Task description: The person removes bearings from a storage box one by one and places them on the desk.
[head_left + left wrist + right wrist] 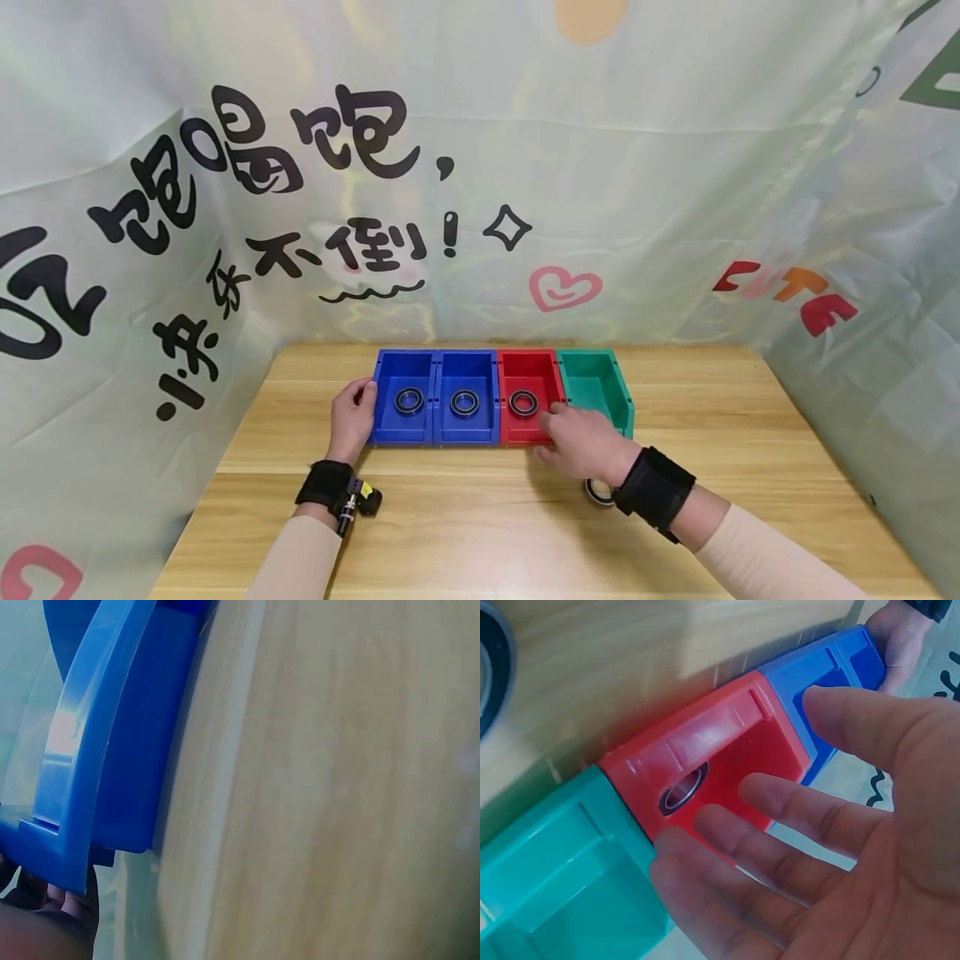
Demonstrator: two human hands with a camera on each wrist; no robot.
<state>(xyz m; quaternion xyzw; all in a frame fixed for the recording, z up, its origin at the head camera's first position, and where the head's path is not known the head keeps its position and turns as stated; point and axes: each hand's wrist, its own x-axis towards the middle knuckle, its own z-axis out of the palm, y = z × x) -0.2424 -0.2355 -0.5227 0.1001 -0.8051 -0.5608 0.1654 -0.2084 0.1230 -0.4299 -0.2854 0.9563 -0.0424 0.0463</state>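
Four open-front bins stand in a row. The left blue bin (382, 433), the second blue bin (468, 435) and the red bin (517, 434) each hold one bearing: a left bearing (397, 402), a middle bearing (452, 404) and a right bearing (511, 404). The green bin (624, 408) ends the row. My left hand (351, 421) grips the outer side wall of the left blue bin, thumb near its rim. Over the front of the red and green bins hovers my right hand (588, 442), fingers spread and holding nothing, as the right wrist view shows.
Another bearing (592, 497) lies on the wooden table (465, 533) in front of the green bin, partly hidden by my right wrist. Printed fabric (660, 208) hangs behind the table and along both its sides.
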